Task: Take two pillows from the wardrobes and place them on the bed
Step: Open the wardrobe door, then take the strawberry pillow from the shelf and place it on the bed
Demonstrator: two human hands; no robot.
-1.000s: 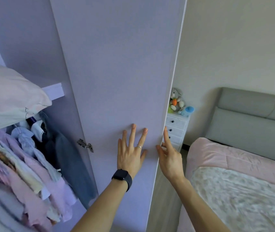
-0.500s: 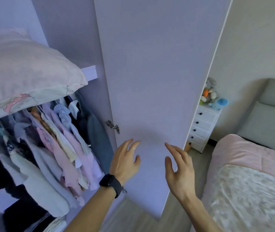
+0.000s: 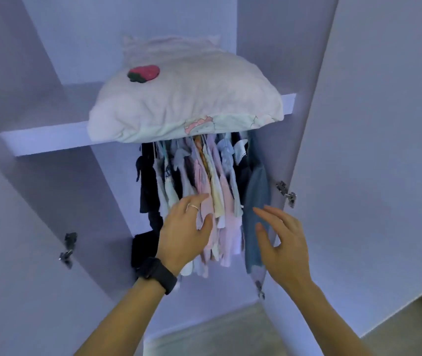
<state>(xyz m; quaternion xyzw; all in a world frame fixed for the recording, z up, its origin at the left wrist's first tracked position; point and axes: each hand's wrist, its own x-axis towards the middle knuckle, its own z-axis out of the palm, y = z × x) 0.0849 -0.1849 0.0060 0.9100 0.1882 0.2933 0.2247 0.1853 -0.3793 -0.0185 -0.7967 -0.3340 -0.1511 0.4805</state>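
Pillow (image 3: 186,98) lay on the shelf (image 3: 50,140) at upper centre, overhanging; likely soft and light, best gripped at both ends. Left hand (image 3: 184,232) and right hand (image 3: 285,249) were spread, empty, below it.

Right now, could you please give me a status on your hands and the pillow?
Left hand open, at hanging clothes. Right hand open, empty. Pillow on shelf above, overhanging its edge, untouched. Nothing blocking it.

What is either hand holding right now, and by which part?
Nothing is held. The left hand and right hand are both open in front of the hanging clothes, below the pillow.
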